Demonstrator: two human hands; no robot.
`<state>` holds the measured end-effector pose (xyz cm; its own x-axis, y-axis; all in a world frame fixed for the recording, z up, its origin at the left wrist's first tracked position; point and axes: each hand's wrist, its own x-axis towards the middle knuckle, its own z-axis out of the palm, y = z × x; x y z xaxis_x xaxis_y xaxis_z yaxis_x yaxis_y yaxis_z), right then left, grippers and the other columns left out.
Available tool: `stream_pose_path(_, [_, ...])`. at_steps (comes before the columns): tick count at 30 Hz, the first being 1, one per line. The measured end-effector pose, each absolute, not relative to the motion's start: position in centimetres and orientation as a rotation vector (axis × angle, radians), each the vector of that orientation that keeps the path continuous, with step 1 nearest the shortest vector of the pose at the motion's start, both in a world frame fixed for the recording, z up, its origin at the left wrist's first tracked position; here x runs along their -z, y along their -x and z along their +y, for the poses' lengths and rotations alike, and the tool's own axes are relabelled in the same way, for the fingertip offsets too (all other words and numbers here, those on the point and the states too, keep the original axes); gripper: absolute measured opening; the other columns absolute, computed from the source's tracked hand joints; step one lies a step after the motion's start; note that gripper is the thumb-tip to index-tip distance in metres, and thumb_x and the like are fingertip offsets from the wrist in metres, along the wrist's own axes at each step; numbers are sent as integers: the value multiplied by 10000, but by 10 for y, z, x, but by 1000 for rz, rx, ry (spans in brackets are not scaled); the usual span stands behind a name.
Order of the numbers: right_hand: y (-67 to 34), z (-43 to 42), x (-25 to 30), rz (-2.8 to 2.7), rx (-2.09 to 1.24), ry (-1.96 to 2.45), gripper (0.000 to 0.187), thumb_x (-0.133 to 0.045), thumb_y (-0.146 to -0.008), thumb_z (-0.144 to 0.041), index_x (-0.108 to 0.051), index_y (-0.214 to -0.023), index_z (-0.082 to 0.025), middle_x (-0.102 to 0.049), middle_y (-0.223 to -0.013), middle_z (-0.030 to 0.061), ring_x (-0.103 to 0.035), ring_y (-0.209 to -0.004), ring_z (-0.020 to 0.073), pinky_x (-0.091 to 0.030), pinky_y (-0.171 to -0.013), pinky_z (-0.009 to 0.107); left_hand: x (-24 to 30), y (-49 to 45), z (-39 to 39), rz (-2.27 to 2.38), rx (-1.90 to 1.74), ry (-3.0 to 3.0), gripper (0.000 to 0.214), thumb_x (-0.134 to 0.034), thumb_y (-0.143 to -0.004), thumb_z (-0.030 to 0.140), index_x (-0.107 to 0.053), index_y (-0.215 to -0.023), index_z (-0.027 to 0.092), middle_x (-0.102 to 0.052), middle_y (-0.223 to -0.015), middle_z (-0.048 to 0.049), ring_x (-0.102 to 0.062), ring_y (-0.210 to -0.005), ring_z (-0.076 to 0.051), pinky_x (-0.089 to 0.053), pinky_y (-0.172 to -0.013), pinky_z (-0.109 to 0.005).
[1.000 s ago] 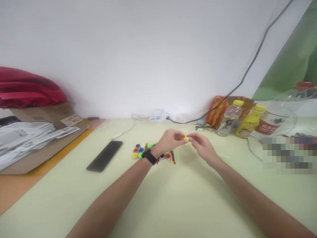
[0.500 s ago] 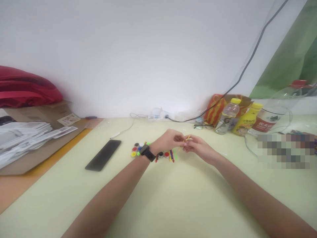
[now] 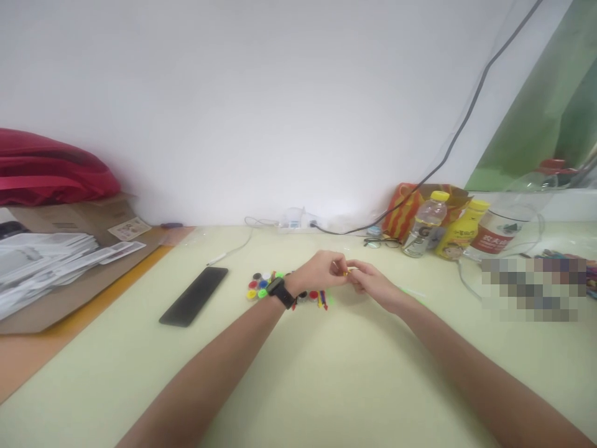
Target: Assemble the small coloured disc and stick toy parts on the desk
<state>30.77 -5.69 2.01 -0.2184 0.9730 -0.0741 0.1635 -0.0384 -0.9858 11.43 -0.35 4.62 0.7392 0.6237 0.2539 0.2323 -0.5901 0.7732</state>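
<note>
Over the table, my left hand [image 3: 321,269], with a black watch [image 3: 278,291] on its wrist, is closed in a pinch at a small yellow piece [image 3: 349,271]. My right hand [image 3: 373,283] pinches the same piece from the other side, fingertips nearly touching the left ones. Fingers cover most of it, and its kind does not show. Below and left of the hands lie several small round discs, among them a yellow disc [image 3: 252,294] and a red disc [image 3: 314,295]. Beside the red one are thin coloured strips with red pointed ends [image 3: 325,303]. My left hand hides part of this group.
A black phone [image 3: 194,297] lies left of the discs. Glasses [image 3: 381,242], a clear bottle [image 3: 425,225], a yellow bottle [image 3: 462,230] and a large water jug [image 3: 497,233] stand at the back right. A power strip [image 3: 298,223] sits by the wall; white frames [image 3: 51,255] are stacked left.
Both hands have come slightly lower, still together. The yellow piece, which stuck up between the fingertips, is now mostly covered by them. The view has shifted a little.
</note>
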Motion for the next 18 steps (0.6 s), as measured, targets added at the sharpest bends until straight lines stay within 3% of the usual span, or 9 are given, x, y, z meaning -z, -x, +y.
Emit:
stream_pose_path(3, [-319,-51,-15,-1659,-1022,1435,427,-501,-823,-278,-610,-1224,-182,-508,-695,-40,-458,-625,144,-354,-608,273,-41,-117,-4,743,-662,-2281,164,-734,-812,299,-636,-792,169,-723,-770,-34,-686,-705,-167,-500,-620,-251])
stream_pose_path(7, [-342,-43,-11,-1935,-585,1601,434,-538,-838,-235,-605,-1263,-186,-675,-874,23,-597,-745,177,-436,-728,301,-35,-118,-4,843,-616,-2474,123,-750,-788,286,-682,-824,191,-750,-894,-39,-692,-839,-204,-517,-738,-294])
stream_pose_path(11, [-362,-41,-21,-2023,-400,1644,264,-533,-894,-290,-660,-1105,-194,-722,-977,59,-630,-743,178,-454,-720,301,-32,-114,-2,892,-577,-2534,114,-783,-755,280,-724,-830,218,-759,-931,-32,-678,-915,-239,-497,-805,-326])
stream_pose_path(14, [-376,-44,-31,-2054,-182,1805,146,-584,-873,-326,-667,-907,-211,-726,-936,67,-639,-818,210,-418,-697,299,-32,-110,1,946,-549,-2574,132,-801,-752,329,-722,-780,226,-749,-873,-33,-669,-899,-257,-485,-817,-342])
stream_pose_path(18, [-393,-51,-39,-2156,-199,2039,185,-681,-796,-410,-665,-814,-226,-725,-893,61,-643,-794,221,-367,-627,290,-36,-106,4,985,-528,-2603,217,-818,-736,411,-745,-842,236,-742,-896,-44,-666,-914,-270,-486,-812,-342])
